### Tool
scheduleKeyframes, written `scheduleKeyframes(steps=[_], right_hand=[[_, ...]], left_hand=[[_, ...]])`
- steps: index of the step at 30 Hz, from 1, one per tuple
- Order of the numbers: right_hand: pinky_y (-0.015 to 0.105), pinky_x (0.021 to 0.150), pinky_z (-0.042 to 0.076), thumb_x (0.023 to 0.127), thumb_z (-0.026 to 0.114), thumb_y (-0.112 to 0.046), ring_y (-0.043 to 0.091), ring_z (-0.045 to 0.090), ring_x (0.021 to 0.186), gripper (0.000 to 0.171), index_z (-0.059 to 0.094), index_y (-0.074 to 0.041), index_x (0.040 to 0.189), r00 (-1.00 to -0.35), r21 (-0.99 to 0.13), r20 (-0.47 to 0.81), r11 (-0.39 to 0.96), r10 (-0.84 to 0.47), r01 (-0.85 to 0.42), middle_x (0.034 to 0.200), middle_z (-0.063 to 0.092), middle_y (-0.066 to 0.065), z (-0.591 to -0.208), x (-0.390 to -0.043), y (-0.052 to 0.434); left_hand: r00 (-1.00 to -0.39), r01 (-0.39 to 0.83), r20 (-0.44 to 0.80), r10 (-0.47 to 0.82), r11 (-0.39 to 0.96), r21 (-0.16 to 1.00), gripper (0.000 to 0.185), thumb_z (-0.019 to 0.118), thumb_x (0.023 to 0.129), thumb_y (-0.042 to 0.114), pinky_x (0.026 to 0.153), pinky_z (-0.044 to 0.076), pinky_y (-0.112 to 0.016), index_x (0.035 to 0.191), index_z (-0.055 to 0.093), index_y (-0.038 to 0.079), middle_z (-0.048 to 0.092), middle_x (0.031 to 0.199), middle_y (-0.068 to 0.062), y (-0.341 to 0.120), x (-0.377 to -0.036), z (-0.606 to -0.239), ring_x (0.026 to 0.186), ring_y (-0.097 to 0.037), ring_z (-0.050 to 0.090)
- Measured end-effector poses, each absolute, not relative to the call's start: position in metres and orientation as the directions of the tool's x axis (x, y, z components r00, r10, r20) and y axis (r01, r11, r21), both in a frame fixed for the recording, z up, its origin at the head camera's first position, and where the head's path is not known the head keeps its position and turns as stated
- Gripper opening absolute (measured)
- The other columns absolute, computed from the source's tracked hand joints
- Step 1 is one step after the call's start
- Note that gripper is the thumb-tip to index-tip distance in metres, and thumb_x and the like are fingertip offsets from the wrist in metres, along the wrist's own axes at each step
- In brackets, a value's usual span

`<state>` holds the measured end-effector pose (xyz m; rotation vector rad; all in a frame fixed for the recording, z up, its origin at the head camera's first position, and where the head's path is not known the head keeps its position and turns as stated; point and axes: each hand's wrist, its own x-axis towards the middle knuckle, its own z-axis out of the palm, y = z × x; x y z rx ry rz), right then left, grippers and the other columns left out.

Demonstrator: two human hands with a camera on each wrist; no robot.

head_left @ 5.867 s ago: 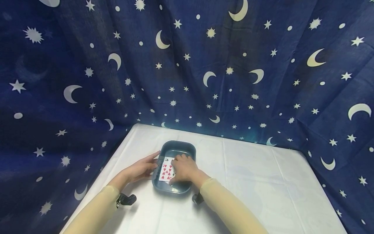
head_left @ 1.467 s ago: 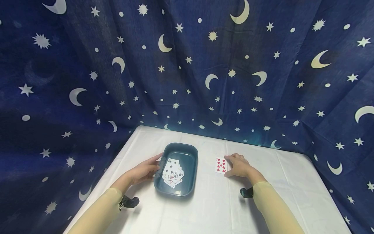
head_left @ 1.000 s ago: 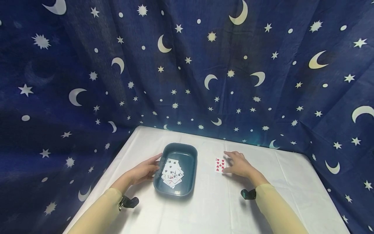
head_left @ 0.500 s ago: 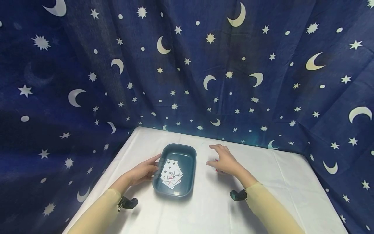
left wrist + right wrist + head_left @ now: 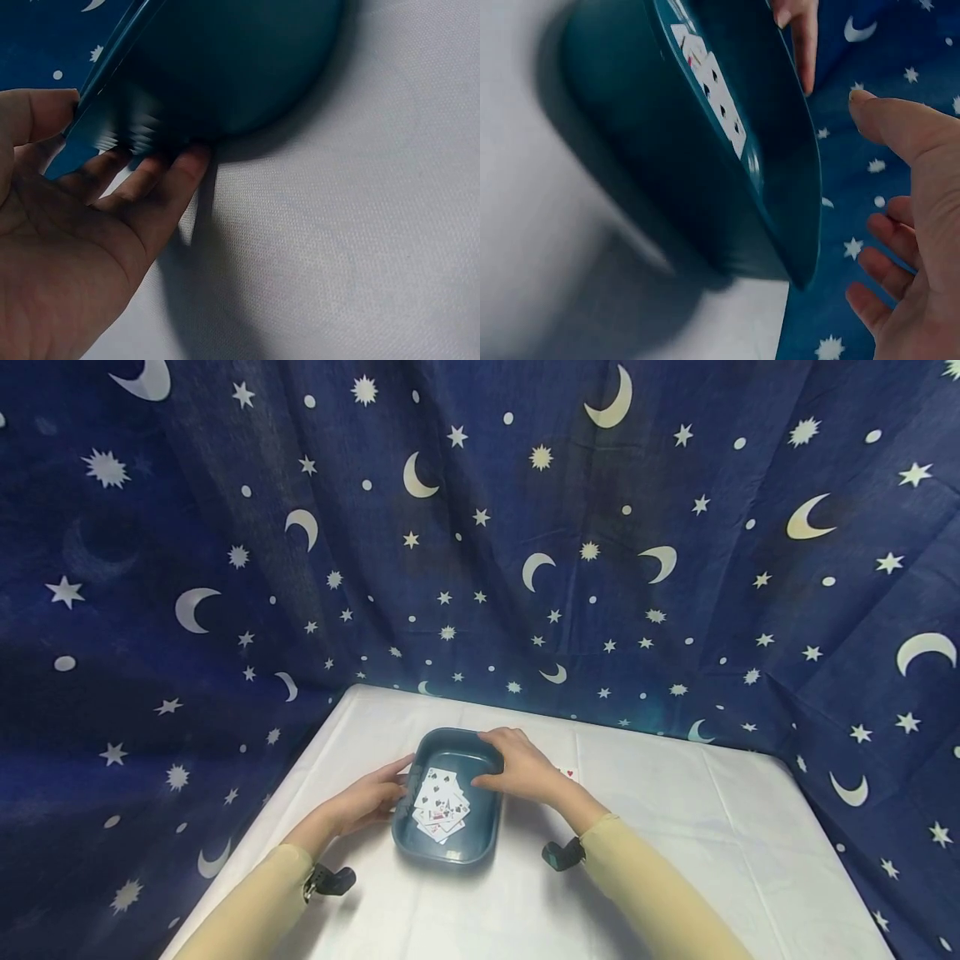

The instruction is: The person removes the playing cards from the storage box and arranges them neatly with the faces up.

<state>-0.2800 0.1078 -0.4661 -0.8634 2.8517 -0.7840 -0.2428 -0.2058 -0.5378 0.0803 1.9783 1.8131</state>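
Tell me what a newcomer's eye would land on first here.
First, the blue curtain strewn with pale moons and stars, filling the background. Next, the teal tray on the white table, playing cards heaped inside. The right grip hovers over the tray's right rim, a heart card partly hidden behind it.

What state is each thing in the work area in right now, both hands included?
Blue tray: upright on the table.
Cards in the tray: face up, overlapping in a loose pile, spades on top.
Heart card: face up on the table beside the tray, mostly hidden by the right hand.
Left hand: touching the tray's left side.
Right hand: holding nothing, at the tray's right rim, thumb and fingers apart.
White tablecloth: spread, lightly creased.
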Motion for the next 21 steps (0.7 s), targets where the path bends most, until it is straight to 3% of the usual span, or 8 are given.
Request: scheduleKeyframes(steps=[7, 21], right_hand=[[0.042, 0.119, 0.034, 0.082, 0.081, -0.051, 0.026, 0.044, 0.139, 0.086, 0.051, -0.008, 0.150, -0.799, -0.397, 0.042, 0.723, -0.600, -0.565, 0.148, 0.053, 0.010, -0.473, -0.283, 0.080], [0.043, 0.111, 0.041, 0.078, 0.076, -0.068, 0.022, 0.049, 0.123, 0.086, 0.062, -0.011, 0.141, -0.785, -0.199, -0.100, 0.785, -0.612, -0.587, 0.138, 0.058, 0.005, -0.494, -0.286, 0.047]], left_hand=[[-0.894, -0.258, -0.292, 0.341, 0.140, 0.956, 0.074, 0.051, 0.097, 0.006, 0.105, 0.047, -0.057, 0.164, 0.026, 0.022, 0.035, 0.160, -0.024, -0.206, -0.244, -0.538, 0.134, -0.042, 0.052], [-0.891, -0.264, -0.300, 0.342, 0.147, 0.953, 0.074, 0.053, 0.096, 0.008, 0.104, 0.048, -0.057, 0.164, 0.028, 0.025, 0.036, 0.160, -0.023, -0.209, -0.243, -0.537, 0.133, -0.040, 0.054]])
